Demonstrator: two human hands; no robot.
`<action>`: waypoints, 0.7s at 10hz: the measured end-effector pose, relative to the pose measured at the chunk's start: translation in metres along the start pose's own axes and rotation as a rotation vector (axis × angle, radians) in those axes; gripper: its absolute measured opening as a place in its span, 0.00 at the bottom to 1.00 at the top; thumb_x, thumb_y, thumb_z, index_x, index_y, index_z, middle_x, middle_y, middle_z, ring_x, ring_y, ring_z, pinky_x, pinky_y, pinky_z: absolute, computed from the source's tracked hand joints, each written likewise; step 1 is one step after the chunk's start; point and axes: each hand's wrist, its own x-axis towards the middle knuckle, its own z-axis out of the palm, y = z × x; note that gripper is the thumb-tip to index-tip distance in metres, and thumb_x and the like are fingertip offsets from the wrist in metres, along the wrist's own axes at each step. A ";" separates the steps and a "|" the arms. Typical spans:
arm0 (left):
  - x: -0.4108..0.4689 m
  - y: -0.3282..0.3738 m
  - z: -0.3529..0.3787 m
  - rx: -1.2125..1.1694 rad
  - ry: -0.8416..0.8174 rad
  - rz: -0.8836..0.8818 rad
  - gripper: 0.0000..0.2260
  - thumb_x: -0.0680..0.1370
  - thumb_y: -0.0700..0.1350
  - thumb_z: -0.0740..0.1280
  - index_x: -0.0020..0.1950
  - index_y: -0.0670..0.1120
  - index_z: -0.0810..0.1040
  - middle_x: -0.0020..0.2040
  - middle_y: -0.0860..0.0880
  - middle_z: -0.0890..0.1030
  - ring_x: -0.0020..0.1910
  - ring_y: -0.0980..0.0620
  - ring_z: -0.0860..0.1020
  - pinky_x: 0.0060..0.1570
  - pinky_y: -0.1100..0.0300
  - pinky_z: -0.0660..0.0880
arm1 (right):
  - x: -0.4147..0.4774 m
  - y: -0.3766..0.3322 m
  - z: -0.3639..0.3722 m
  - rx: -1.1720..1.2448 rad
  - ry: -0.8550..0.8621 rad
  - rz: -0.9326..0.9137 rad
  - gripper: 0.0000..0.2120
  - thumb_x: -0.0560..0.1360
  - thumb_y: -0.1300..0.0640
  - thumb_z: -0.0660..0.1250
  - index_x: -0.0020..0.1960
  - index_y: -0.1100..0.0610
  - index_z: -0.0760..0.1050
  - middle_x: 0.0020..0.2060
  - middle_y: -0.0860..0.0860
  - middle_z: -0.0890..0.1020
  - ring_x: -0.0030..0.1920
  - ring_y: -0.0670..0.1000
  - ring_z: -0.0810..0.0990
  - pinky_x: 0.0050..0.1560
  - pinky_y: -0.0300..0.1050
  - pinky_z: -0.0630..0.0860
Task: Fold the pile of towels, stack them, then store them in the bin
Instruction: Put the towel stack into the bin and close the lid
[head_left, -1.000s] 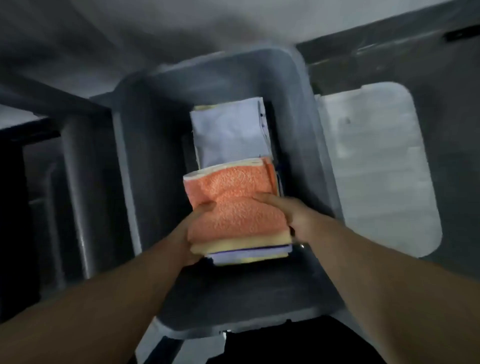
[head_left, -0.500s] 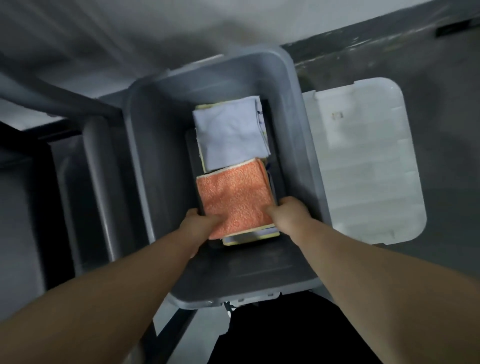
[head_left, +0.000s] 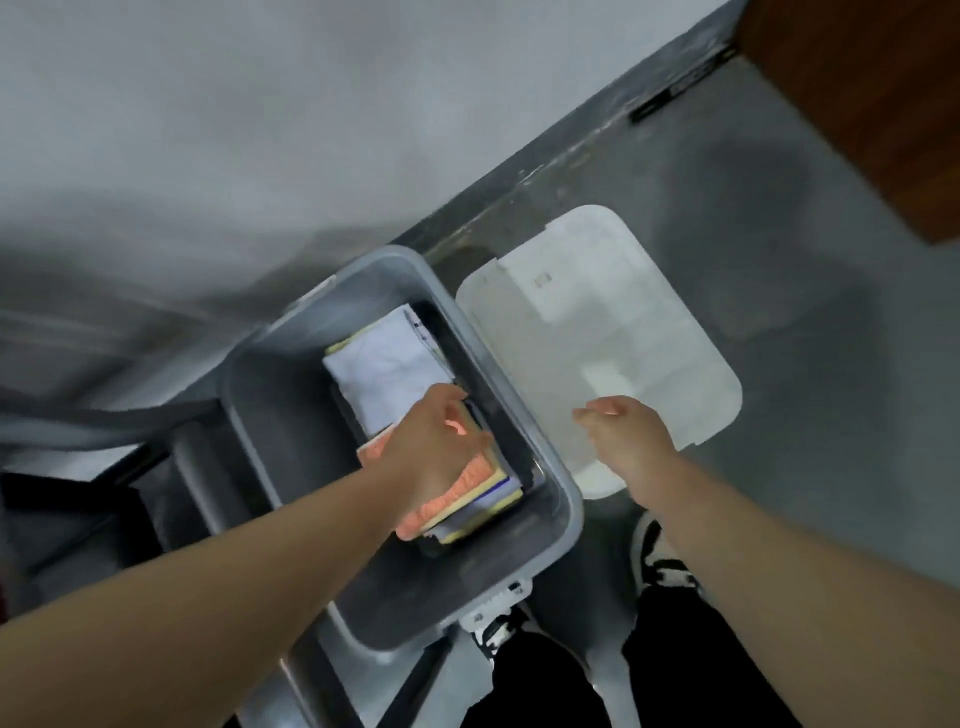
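A grey plastic bin (head_left: 558, 499) stands on the floor below me. Inside it lie two stacks of folded towels side by side. The near stack has an orange towel (head_left: 467, 480) on top, with yellow and pale purple ones under it. The far stack is topped by a pale lilac towel (head_left: 387, 371). My left hand (head_left: 439, 441) rests flat on the orange towel, fingers reaching toward the lilac one. My right hand (head_left: 626, 431) hovers outside the bin over the white lid, fingers loosely curled, holding nothing.
The bin's white lid (head_left: 613, 322) lies flat on the grey floor right of the bin. A grey wall runs behind. A brown wooden panel (head_left: 872, 98) fills the top right corner. My black-and-white shoes (head_left: 660, 561) stand close to the bin. A dark frame sits left of the bin.
Both hands let go of the orange-topped stack, which now lies in the bin. My right hand moved out over the lid; my left moved onto the stack's top. The camera has swung right.
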 end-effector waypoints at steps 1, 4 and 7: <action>0.014 0.041 0.049 0.024 -0.084 0.047 0.23 0.76 0.47 0.75 0.68 0.55 0.71 0.58 0.53 0.76 0.47 0.53 0.80 0.40 0.60 0.78 | 0.035 0.045 -0.039 0.151 0.063 0.106 0.06 0.78 0.55 0.72 0.42 0.48 0.78 0.55 0.56 0.84 0.56 0.58 0.83 0.65 0.60 0.79; 0.119 0.054 0.243 0.329 -0.304 -0.050 0.25 0.78 0.46 0.71 0.73 0.53 0.68 0.54 0.55 0.76 0.54 0.49 0.77 0.54 0.56 0.75 | 0.177 0.177 -0.087 0.274 0.111 0.381 0.13 0.76 0.50 0.71 0.49 0.60 0.79 0.41 0.56 0.79 0.39 0.57 0.76 0.39 0.47 0.72; 0.198 -0.018 0.344 0.574 -0.423 -0.197 0.36 0.76 0.48 0.70 0.80 0.59 0.58 0.78 0.49 0.65 0.75 0.42 0.66 0.74 0.44 0.63 | 0.267 0.210 -0.095 0.382 0.163 0.402 0.21 0.83 0.58 0.63 0.74 0.65 0.70 0.41 0.52 0.71 0.49 0.55 0.72 0.49 0.41 0.75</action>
